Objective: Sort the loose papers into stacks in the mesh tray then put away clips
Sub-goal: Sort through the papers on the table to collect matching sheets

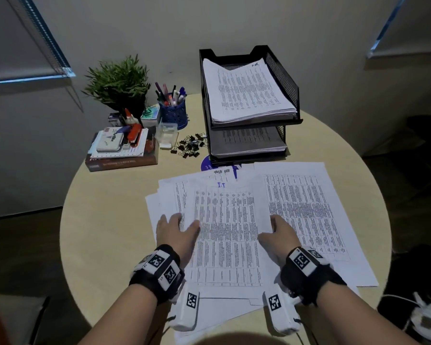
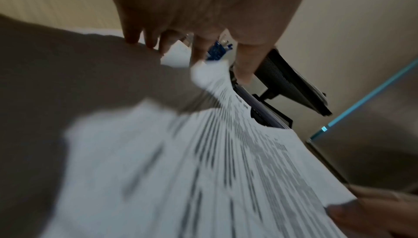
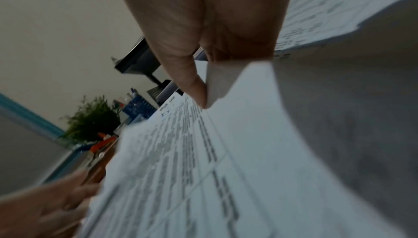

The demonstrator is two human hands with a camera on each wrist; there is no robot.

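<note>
Loose printed papers [image 1: 309, 207] lie fanned on the round table in front of me. The top sheet [image 1: 228, 232], marked "I.T" in blue, is held at both sides. My left hand [image 1: 184, 221] pinches its left edge, thumb on top, and the edge curls up between thumb and fingers [image 2: 199, 52]. My right hand [image 1: 273, 224] pinches the right edge, which bends up at the thumb [image 3: 194, 84]. The black two-tier mesh tray [image 1: 281, 75] stands behind, with a paper stack in each tier. Black binder clips [image 1: 189, 146] lie scattered left of the tray, beside a clear plastic box [image 1: 166, 133].
At the back left are a potted plant [image 1: 117, 83], a blue mesh pen cup [image 1: 172, 113], and a pile of books [image 1: 121, 158] with a stamp pad and stapler on top. A purple disc [image 1: 207, 165] peeks from under the tray. The table edge curves close on both sides.
</note>
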